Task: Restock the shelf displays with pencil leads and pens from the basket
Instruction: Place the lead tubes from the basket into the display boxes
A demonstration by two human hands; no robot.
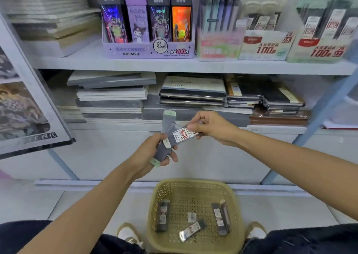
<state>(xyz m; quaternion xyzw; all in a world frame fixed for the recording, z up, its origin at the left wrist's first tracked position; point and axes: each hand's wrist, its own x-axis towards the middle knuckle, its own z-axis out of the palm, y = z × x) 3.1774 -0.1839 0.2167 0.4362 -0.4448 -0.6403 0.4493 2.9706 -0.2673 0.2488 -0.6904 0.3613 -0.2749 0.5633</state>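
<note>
Basket [193, 190]: perforated lattice plastic, pale yellow, dull satin finish.
Loose lead cases [162, 215] in it: dark smoky plastic, smooth, with white paper labels. One clear case [189, 231] is glossy and catches light.
Held lead cases [167, 144]: the same dark translucent plastic, smooth, with pale matt caps.
Labelled case [184, 134]: printed paper sticker, slight sheen.
Purple display box [149, 50]: printed card, matt.
Packs [181, 24] inside it: holographic, shiny, foil-like.
Shelf board [135, 65]: smooth, pale, painted look; base material cannot be told.
Notebook stacks [193, 97]: several in glossy clear film.
</note>
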